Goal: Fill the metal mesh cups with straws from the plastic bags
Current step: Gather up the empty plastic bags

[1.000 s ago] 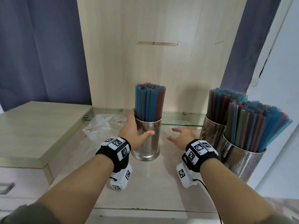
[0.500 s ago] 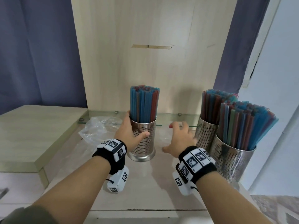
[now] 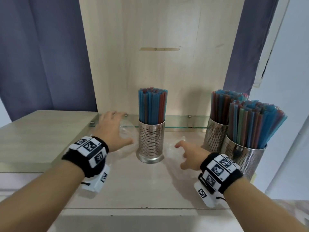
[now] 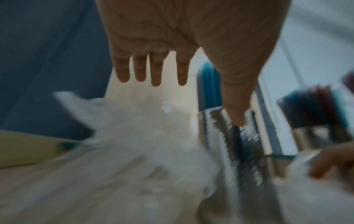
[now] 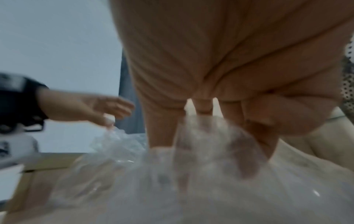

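Three metal mesh cups stood on the counter, each packed with straws: one at the centre of the head view (image 3: 151, 143) and two at the right edge, the nearer cup (image 3: 245, 158) overlapping the one behind (image 3: 214, 136). No cup without straws showed, and the plastic bags in sight looked emptied, so the filling seemed finished or nearly so, with clearing the bags away likely what was left. The left hand (image 3: 111, 129), left of centre, was spread with fingers straight above a crumpled clear bag (image 3: 128, 141) lying just left of the centre cup; it gripped nothing, and whether the palm touched the plastic could not be told. The right hand (image 3: 189, 154), right of centre, had its fingers curled down into a second clear bag (image 5: 210, 174) on the counter beside the cup, apparently gathering it, though blur left the firmness of that hold uncertain.
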`<state>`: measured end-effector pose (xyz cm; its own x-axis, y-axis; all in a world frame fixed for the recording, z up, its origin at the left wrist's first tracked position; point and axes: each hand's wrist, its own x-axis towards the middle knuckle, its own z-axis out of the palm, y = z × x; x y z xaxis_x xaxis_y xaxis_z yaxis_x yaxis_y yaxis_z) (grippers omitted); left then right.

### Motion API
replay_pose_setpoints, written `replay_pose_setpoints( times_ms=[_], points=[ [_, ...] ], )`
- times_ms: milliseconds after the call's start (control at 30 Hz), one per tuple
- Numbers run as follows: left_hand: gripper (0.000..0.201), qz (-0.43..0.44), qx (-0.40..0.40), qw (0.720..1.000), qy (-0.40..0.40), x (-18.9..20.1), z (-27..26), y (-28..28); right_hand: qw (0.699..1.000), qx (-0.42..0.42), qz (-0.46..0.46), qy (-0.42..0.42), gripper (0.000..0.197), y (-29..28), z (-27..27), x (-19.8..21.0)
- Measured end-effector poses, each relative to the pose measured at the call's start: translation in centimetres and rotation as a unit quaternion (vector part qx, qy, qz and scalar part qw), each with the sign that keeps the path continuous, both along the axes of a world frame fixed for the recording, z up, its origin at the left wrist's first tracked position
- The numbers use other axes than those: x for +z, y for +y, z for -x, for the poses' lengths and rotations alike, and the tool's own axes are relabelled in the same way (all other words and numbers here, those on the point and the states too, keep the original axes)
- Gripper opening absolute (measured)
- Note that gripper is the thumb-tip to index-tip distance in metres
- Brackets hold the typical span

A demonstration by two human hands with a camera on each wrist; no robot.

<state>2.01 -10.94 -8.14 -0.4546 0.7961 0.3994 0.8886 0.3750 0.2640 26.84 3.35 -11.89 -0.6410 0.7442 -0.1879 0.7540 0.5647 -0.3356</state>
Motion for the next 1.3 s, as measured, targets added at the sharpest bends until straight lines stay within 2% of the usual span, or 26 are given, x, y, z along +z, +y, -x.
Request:
replay_pose_setpoints(
  times_ms=[67, 133, 267, 333, 400, 433, 533, 600, 633, 667, 733, 800, 833, 900, 967, 1067, 1133, 1200, 1233, 1267, 1300],
  points=[
    [0.132, 0.135, 0.049, 0.990, -0.005, -1.2, 1.6, -1.0, 1.000, 0.024, -0.001, -0.018, 0.076, -1.7, -1.1, 0.2],
    [0.147, 0.211, 0.048, 0.975, -0.048, -2.5, 2.2, -1.6, 0.998, 0.048, 0.022, -0.023, 0.074, -3.1, -1.6, 0.3],
    [0.147, 0.280, -0.024, 0.955, -0.090, -4.6, 1.7, -2.2, 0.992, 0.102, 0.069, -0.019, 0.067, -4.3, -1.3, -0.1],
    [0.144, 0.305, -0.038, 0.947, -0.093, -5.4, 0.9, -2.6, 0.987, 0.139, 0.073, 0.015, 0.058, -4.8, -0.9, -0.1],
    [0.142, 0.301, -0.050, 0.948, -0.085, -5.9, 0.4, -3.0, 0.973, 0.175, 0.082, 0.128, 0.049, -5.1, -0.5, 0.2],
    [0.142, 0.295, -0.053, 0.950, -0.086, -6.0, 0.3, -3.3, 0.953, 0.189, 0.094, 0.217, 0.046, -5.4, -0.3, 0.5],
    [0.138, 0.261, -0.064, 0.960, -0.082, -6.1, 0.3, -4.5, 0.856, 0.192, 0.059, 0.476, 0.039, -6.3, 0.6, 1.4],
    [0.128, 0.223, -0.084, 0.968, -0.074, -6.2, -0.1, -5.6, 0.808, 0.183, -0.001, 0.560, 0.037, -7.1, 2.0, 2.0],
    [0.123, 0.189, -0.095, 0.975, -0.066, -6.3, -0.3, -6.2, 0.800, 0.172, -0.026, 0.574, 0.037, -7.4, 3.0, 2.0],
    [0.117, 0.137, -0.108, 0.983, -0.063, -6.5, -0.6, -6.7, 0.803, 0.155, -0.035, 0.574, 0.038, -7.8, 4.0, 1.8],
    [0.112, -0.016, -0.145, 0.987, -0.074, -6.9, -1.0, -7.5, 0.828, 0.119, 0.007, 0.548, 0.041, -8.2, 6.2, 1.1],
    [0.122, -0.141, -0.192, 0.967, -0.088, -7.2, -1.4, -7.6, 0.845, 0.091, 0.084, 0.520, 0.033, -8.5, 8.1, -0.1],
    [0.129, -0.159, -0.210, 0.960, -0.091, -7.4, -1.6, -7.6, 0.848, 0.077, 0.131, 0.508, 0.028, -8.6, 8.7, -0.6],
    [0.135, -0.137, -0.223, 0.960, -0.098, -7.5, -2.0, -7.4, 0.858, 0.065, 0.203, 0.468, 0.018, -8.6, 9.1, -1.3],
    [0.131, -0.092, -0.209, 0.966, -0.119, -7.3, -2.4, -7.2, 0.891, 0.089, 0.211, 0.391, 0.012, -8.4, 9.0, -1.9],
    [0.103, -0.020, -0.167, 0.978, -0.122, -7.2, -2.9, -6.4, 0.922, 0.147, 0.213, 0.287, 0.013, -8.5, 8.0, -2.2],
    [0.078, 0.009, -0.151, 0.981, -0.120, -7.2, -3.1, -5.7, 0.937, 0.162, 0.166, 0.259, 0.019, -8.6, 6.6, -1.9],
    [0.066, 0.029, -0.143, 0.983, -0.115, -7.3, -3.2, -5.1, 0.947, 0.154, 0.032, 0.280, 0.024, -9.1, 4.1, -0.6],
    [0.065, 0.036, -0.140, 0.983, -0.116, -7.3, -3.2, -5.0, 0.935, 0.137, -0.072, 0.319, 0.025, -9.1, 2.5, 0.0],
    [0.065, 0.039, -0.138, 0.982, -0.119, -7.3, -3.2, -4.9, 0.900, 0.120, -0.186, 0.376, 0.027, -9.4, 0.8, 0.8],
    [0.065, 0.040, -0.138, 0.982, -0.121, -7.3, -3.2, -4.8, 0.846, 0.099, -0.294, 0.433, 0.028, -9.4, -1.2, 1.5]
  ],
)
